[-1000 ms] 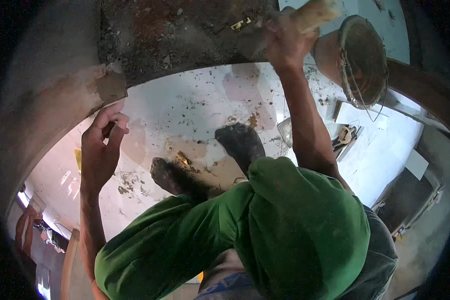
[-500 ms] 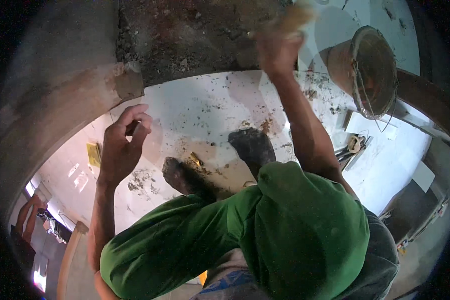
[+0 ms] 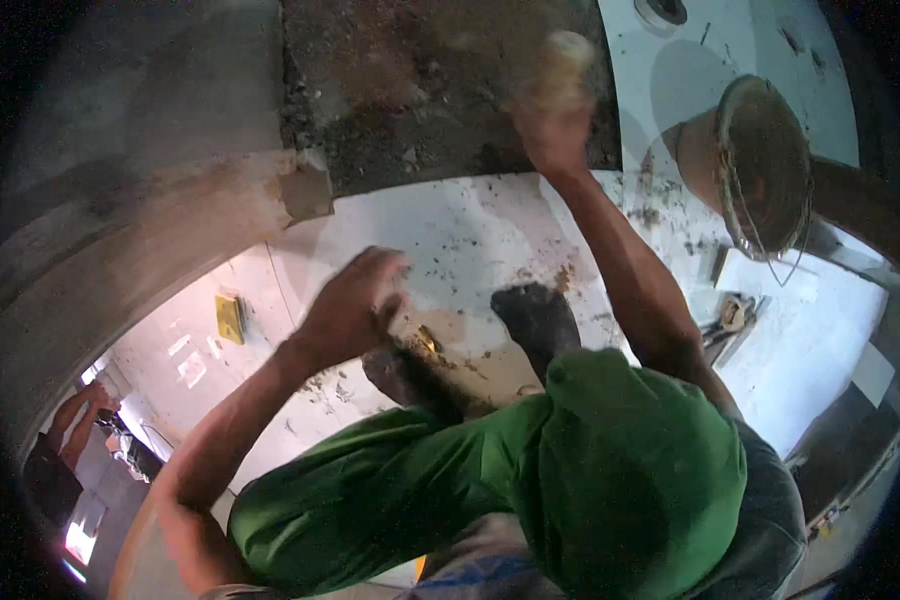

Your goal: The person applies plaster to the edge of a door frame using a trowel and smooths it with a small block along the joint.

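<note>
My right hand (image 3: 555, 135) is closed around a tan, pale-ended object (image 3: 562, 65) over a dark, rough bed of mortar or soil (image 3: 400, 90). Motion smears this object, and its kind cannot be made out. Over the white tiles (image 3: 440, 215), short of the bed's near edge, hovers my left hand (image 3: 355, 305), somewhat blurred. Its thumb and fingers are apart, with nothing visible between them. Dark crumbs are scattered across the tiles around my bare, dirty feet (image 3: 535, 320). Between the feet lies a small yellow piece (image 3: 428, 338).
A dirty bucket (image 3: 700, 160) with a wire handle lies tipped at the right. Tools (image 3: 725, 325) rest near a white panel (image 3: 800, 330). A yellow block (image 3: 230, 318) sits on the left tiles, below a curving wall edge (image 3: 170, 210). Another person's arms (image 3: 75, 420) show far left.
My left hand has swung rightward and slightly down, toward my feet. The right hand and its object have turned more upright over the dark bed. The whole view has shifted slightly.
</note>
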Available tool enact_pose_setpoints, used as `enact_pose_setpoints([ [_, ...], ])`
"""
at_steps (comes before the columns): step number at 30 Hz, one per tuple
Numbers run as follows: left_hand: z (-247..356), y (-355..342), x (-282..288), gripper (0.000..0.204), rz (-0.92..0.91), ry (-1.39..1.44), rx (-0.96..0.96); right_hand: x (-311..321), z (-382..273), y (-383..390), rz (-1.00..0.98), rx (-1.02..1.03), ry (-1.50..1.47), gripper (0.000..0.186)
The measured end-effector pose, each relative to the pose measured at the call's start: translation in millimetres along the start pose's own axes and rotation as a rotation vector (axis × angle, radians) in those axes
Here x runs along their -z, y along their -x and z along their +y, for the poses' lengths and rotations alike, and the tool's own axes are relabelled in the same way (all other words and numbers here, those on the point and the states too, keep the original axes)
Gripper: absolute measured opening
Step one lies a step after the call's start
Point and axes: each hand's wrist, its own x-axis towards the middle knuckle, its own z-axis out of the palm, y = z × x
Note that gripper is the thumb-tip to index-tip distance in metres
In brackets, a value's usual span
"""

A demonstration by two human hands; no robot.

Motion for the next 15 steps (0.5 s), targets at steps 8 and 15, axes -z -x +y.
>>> enact_pose_setpoints([
  [8,-22,-104,-148,0.096,0.673,-0.333,0.275,114,44,21,0.147,-0.540,-1.461,0.027],
  [15,102,-229,-163,0.083,0.757,-0.102,0.090,174,46,-24,0.091,-0.114,-1.662,0.019],
])
